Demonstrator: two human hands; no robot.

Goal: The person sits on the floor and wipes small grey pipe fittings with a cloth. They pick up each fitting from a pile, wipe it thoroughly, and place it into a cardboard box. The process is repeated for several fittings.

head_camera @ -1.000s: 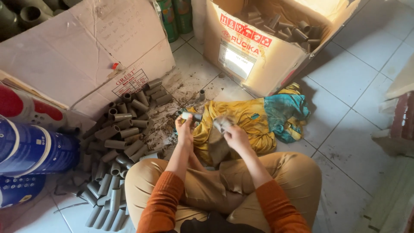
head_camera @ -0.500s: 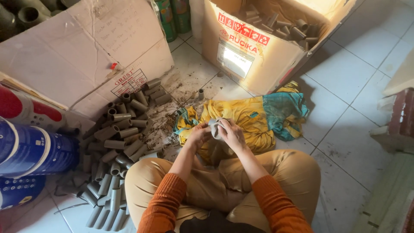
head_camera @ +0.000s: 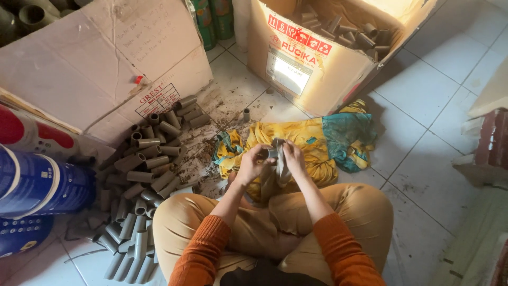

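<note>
Hands met over the lap: both closed on one grey pipe piece [head_camera: 272,154] and a grey rag [head_camera: 280,172].

Left hand [head_camera: 250,164] had come in from the pile side a second earlier and gripped the piece; right hand [head_camera: 292,159] pinched rag and piece from the other side, so I judged wiping under way. Yellow cloth [head_camera: 307,143] lay on the floor just beyond my hands. Pile of grey pipe pieces [head_camera: 143,175] lay near on my left, open carton of pieces [head_camera: 317,58] ahead, one stray piece [head_camera: 246,114] between. Nothing blocked my reach.
</note>
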